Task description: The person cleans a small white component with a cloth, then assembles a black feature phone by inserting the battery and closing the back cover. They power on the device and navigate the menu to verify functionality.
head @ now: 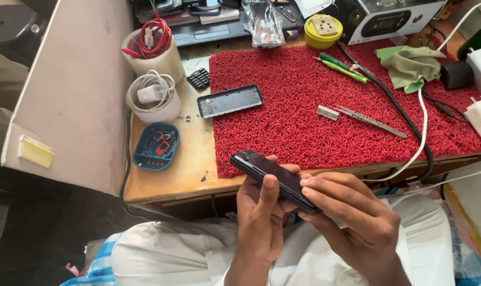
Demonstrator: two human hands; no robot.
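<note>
So I've got the black phone (275,180) pinched in both hands just off the near edge of the red mat (304,106); left hand (261,217) cradles it, thumb pressed on top; right hand (351,217) clamps its end; a grey back cover (230,100) lies at the mat's left edge, tweezers (370,121) out on the mat, all on a wooden desk (182,169).

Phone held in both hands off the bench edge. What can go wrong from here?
1. The black phone is held by the left hand and right hand over the lap, past the wooden bench edge; a slip would likely drop it to the lap or floor.
2. The back cover lies apart, half off the red mat; it could get knocked.
3. Tweezers and cables lie close by; a reach might snag them.
</note>
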